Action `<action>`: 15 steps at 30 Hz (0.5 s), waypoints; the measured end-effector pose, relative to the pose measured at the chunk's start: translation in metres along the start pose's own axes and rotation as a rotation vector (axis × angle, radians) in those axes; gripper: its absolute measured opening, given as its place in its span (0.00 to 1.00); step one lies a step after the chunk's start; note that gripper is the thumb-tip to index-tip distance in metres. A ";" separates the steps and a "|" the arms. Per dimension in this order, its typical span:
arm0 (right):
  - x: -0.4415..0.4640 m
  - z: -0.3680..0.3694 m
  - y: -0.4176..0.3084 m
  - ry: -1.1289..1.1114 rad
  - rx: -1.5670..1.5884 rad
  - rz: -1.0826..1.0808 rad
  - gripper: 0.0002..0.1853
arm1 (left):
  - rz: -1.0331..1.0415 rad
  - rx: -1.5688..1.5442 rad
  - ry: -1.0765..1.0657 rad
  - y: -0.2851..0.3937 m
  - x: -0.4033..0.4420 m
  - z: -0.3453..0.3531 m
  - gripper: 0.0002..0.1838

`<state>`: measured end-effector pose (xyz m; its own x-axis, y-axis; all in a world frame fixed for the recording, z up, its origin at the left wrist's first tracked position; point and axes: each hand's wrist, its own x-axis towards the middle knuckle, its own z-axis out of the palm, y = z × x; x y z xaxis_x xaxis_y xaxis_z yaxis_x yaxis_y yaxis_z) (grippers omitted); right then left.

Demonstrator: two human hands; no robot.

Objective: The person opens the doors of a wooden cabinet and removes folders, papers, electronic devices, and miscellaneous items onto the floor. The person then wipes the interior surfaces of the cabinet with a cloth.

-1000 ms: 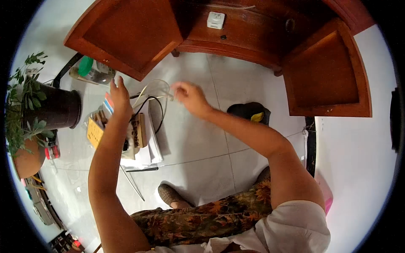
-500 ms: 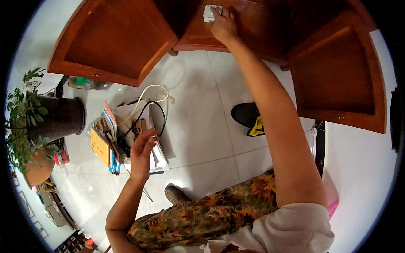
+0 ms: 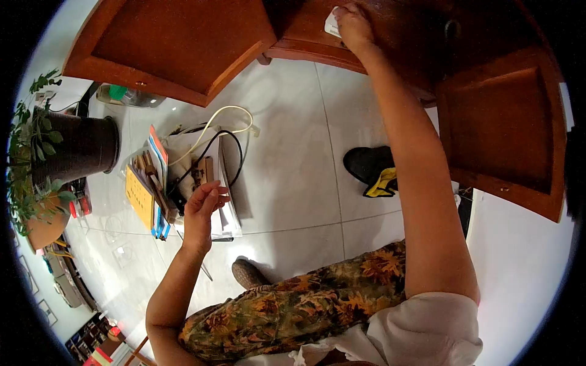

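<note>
At the top, my right hand (image 3: 354, 27) reaches into the open wooden cabinet (image 3: 317, 50). Its fingers are closed over the right side of a small white box (image 3: 332, 24) with dark printing, which is on the cabinet's bottom board. The hand partly covers the box. My left hand (image 3: 204, 210) hovers above the floor with loosely bent fingers, a little apart, and nothing visible in them. Below it, from my view, is a pile of books and papers (image 3: 141, 198), with a white cable (image 3: 210, 125) and a black cable (image 3: 239, 160) lying over it.
Two cabinet doors, left (image 3: 177, 46) and right (image 3: 500, 122), swing outward. On the left stand a potted plant (image 3: 79, 146) and a clear container (image 3: 137, 97) with a green part. A black and yellow item (image 3: 369, 165) lies on the tiled floor (image 3: 287, 183) beside my right arm.
The view has shifted slightly. My right hand now covers more of the white box, which appears farther right in view. The fingers of my left hand have curled in a little.
</note>
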<state>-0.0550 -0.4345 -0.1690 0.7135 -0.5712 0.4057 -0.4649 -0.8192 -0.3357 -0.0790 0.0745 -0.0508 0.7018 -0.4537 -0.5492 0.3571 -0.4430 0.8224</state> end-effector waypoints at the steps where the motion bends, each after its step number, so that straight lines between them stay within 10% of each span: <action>1: -0.005 -0.012 -0.001 -0.023 0.075 0.020 0.15 | -0.006 -0.001 0.001 -0.001 0.000 -0.001 0.14; 9: -0.024 -0.035 -0.007 0.223 0.411 0.089 0.11 | -0.017 -0.066 -0.013 0.001 -0.006 -0.001 0.15; 15: -0.060 -0.056 -0.079 -0.153 1.789 0.827 0.17 | 0.038 -0.052 0.019 0.007 -0.011 -0.003 0.13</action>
<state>-0.0903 -0.3386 -0.1196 0.7143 -0.6312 -0.3023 0.2477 0.6320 -0.7343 -0.0820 0.0788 -0.0384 0.7265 -0.4546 -0.5153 0.3616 -0.3848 0.8492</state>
